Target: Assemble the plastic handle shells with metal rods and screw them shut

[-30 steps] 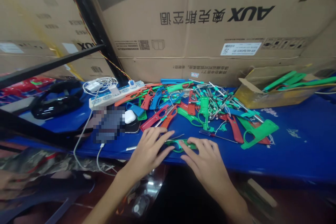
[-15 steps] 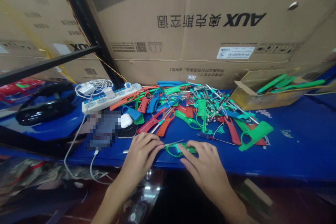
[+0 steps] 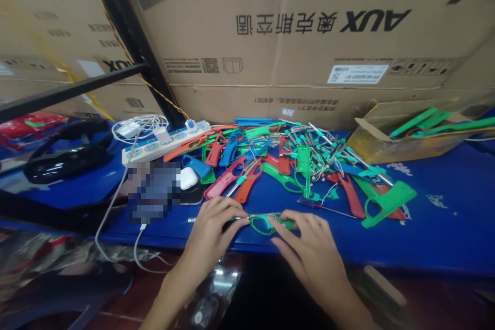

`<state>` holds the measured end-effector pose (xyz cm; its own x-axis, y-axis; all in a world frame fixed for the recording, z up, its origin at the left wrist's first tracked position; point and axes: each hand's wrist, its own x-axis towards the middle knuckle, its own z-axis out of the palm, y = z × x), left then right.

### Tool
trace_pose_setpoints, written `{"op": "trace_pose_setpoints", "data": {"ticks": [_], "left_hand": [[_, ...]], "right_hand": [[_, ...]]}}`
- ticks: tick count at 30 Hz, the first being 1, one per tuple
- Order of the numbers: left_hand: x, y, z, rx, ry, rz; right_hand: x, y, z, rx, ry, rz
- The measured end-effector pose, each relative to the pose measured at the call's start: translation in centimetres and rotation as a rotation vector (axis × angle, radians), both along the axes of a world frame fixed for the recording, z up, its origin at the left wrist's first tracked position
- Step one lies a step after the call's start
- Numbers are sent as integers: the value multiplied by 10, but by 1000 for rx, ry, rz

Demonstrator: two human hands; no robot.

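A green plastic handle piece [image 3: 262,223] with a thin metal rod lies on the blue table [image 3: 433,232] near its front edge. My left hand [image 3: 216,229] has its fingers curled and pressed on the piece's left end, at the rod. My right hand [image 3: 309,247] rests on the piece's right end with fingers extended and pressing down. Just beyond the hands lies a pile of red, green and blue plastic handles [image 3: 286,165] mixed with metal rods.
A cardboard tray [image 3: 381,142] with long green pieces sits at the right. A white power strip [image 3: 154,145] with cables, a white earbud case [image 3: 188,178], a blurred phone and a black helmet [image 3: 65,152] lie at the left. Large cardboard boxes [image 3: 309,41] stand behind.
My left hand's fingers went from spread to curled, pinching at the piece's left end. Both hands shifted slightly toward the table's front edge with the green piece.
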<state>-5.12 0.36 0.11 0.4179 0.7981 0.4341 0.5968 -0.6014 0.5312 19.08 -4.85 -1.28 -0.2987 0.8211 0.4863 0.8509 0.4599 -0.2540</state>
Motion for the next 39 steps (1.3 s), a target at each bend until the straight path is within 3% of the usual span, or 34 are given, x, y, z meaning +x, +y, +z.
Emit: {"op": "trace_pose_setpoints", "data": {"ticks": [15,33,39], "left_hand": [[-1,-5,-2,43,7,44],[-3,-6,-3,47,-12,67],[0,-4,4,69,-11,-9]], "right_hand": [[3,-2,-2,35,61,5],[12,-11,-4,63,334,-11],[12,-15,-7,99,442,51]]}}
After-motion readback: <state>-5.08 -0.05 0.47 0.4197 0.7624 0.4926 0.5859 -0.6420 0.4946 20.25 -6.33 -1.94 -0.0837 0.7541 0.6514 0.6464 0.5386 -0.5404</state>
